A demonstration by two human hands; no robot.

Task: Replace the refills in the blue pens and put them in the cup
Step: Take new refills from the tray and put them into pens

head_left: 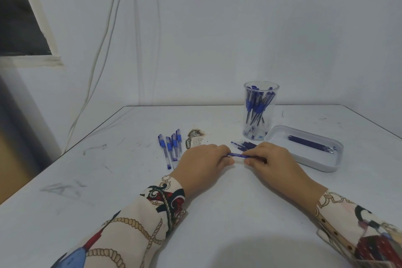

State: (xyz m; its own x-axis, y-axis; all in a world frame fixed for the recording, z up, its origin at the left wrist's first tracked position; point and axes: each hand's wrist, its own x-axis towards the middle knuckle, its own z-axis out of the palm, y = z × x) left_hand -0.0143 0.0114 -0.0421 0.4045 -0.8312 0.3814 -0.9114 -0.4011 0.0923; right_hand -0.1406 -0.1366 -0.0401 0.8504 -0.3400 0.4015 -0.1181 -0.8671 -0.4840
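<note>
Blue pen (238, 155) held mid-table, L hand (202, 162) + R hand (273, 160) each pinching an end. Cup (260, 111) behind R, tray (304, 148) beside it near R edge. Four pens (170, 148) lie left.

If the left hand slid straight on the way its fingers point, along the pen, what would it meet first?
The left hand points rightward along the pen that both hands hold, so it would most likely meet the right hand first, just across the short exposed stretch of barrel.
</note>
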